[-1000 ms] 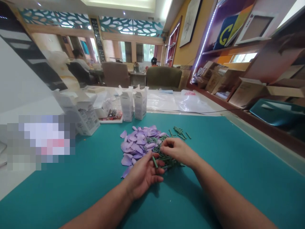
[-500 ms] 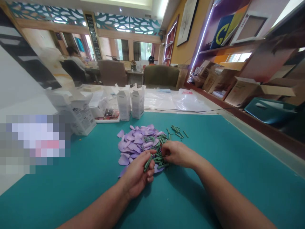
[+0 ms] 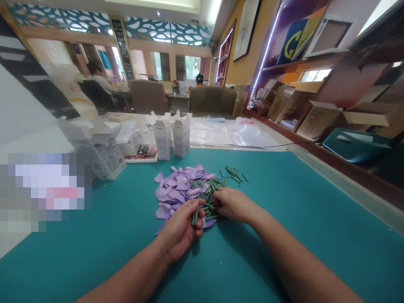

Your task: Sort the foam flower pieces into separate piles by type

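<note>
In left hand, green sticks, more heaped at right hand

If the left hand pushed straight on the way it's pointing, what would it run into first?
Most likely the loose green sticks just ahead of the left hand, with the right hand close beyond them. Depth is unclear, so it might already touch them or pass just above.

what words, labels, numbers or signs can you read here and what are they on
"G": large yellow letter on the dark blue panel, upper right.
Pillar sign: vertical lettering, too unclear to read.
White cartons: print too small.
Plastic bag: red print, blurred.
White frame: red marks, too small.
</note>
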Motion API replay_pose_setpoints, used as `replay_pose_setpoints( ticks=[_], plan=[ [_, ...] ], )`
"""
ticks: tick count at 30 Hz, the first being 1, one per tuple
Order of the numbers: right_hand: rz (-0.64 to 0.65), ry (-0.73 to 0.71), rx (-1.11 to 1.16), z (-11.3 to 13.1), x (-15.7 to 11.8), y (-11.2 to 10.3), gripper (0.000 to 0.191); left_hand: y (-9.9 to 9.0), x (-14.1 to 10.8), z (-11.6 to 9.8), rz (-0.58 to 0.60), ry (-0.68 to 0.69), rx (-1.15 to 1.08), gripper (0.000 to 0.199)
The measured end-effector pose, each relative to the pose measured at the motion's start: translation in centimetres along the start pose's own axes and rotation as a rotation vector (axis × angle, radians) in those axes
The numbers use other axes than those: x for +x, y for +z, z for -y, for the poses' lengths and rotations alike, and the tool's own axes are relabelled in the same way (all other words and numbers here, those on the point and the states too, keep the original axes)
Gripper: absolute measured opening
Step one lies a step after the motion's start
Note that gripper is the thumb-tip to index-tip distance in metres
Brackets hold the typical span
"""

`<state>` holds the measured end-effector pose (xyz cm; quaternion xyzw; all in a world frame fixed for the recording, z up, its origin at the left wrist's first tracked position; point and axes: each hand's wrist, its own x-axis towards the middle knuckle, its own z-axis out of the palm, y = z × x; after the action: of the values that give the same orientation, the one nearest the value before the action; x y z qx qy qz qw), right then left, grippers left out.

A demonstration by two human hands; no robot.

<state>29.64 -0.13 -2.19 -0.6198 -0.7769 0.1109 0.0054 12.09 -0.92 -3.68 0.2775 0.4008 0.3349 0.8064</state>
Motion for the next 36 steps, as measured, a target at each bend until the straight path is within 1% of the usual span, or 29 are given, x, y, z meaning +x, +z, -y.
replay_pose_setpoints(
  ticks=[2, 5, 7, 9, 11, 13, 16, 18, 20, 24, 27, 31, 33, 36],
  plan=[
    [-0.046, 0.001, 0.095, 0.1, -0.1, -0.4, 0.01, 0.1, -0.1, 0.0, -0.003, -0.004, -0.002, 0.015],
    [-0.094, -0.021, 0.357, 0.8, -0.5, -1.0, 0.006, 0.1, -0.1, 0.0, 0.015, -0.026, -0.015, 0.018],
    [-0.069, -0.058, 0.553, 1.4, -0.7, -1.2, 0.003, 0.2, -0.2, 0.0, 0.041, -0.039, -0.044, 0.023],
    [-0.03, -0.089, 0.713, 1.9, -0.8, -1.2, 0.006, 0.2, -0.1, 0.0, 0.068, -0.037, -0.072, 0.028],
    [-0.037, -0.102, 0.774, 2.1, -0.7, -1.2, 0.007, 0.1, -0.1, 0.0, 0.09, -0.027, -0.086, 0.031],
    [-0.117, -0.098, 0.715, 1.9, -0.5, -1.1, 0.011, 0.1, 0.0, -0.1, 0.095, -0.032, -0.09, 0.031],
    [-0.219, -0.073, 0.548, 1.5, -0.1, -0.9, 0.017, 0.0, 0.1, -0.2, 0.052, -0.035, -0.077, 0.023],
    [-0.212, -0.046, 0.443, 1.3, 0.1, -0.6, 0.013, 0.0, 0.0, -0.2, 0.017, -0.029, -0.054, 0.018],
    [-0.181, -0.017, 0.329, 1.3, 0.2, -0.3, 0.008, 0.0, 0.0, -0.2, -0.002, -0.024, -0.035, 0.017],
    [-0.128, 0.019, 0.158, 1.6, 0.4, 0.3, 0.011, -0.2, -0.1, -0.1, 0.007, 0.002, -0.023, 0.016],
    [-0.105, 0.031, 0.107, 1.7, 0.5, 0.7, 0.009, -0.3, 0.0, -0.1, 0.018, 0.022, -0.024, 0.018],
    [-0.108, 0.027, 0.102, 1.6, 0.5, 0.8, 0.007, -0.3, 0.1, -0.2, 0.02, 0.047, -0.042, 0.015],
    [-0.136, 0.032, 0.12, 1.3, 0.5, 0.5, 0.007, -0.3, 0.0, -0.2, 0.02, 0.061, -0.059, 0.015],
    [-0.218, 0.066, 0.174, 0.8, 0.2, -0.3, 0.006, -0.3, 0.0, -0.3, 0.012, 0.064, -0.085, 0.016]
  ],
)
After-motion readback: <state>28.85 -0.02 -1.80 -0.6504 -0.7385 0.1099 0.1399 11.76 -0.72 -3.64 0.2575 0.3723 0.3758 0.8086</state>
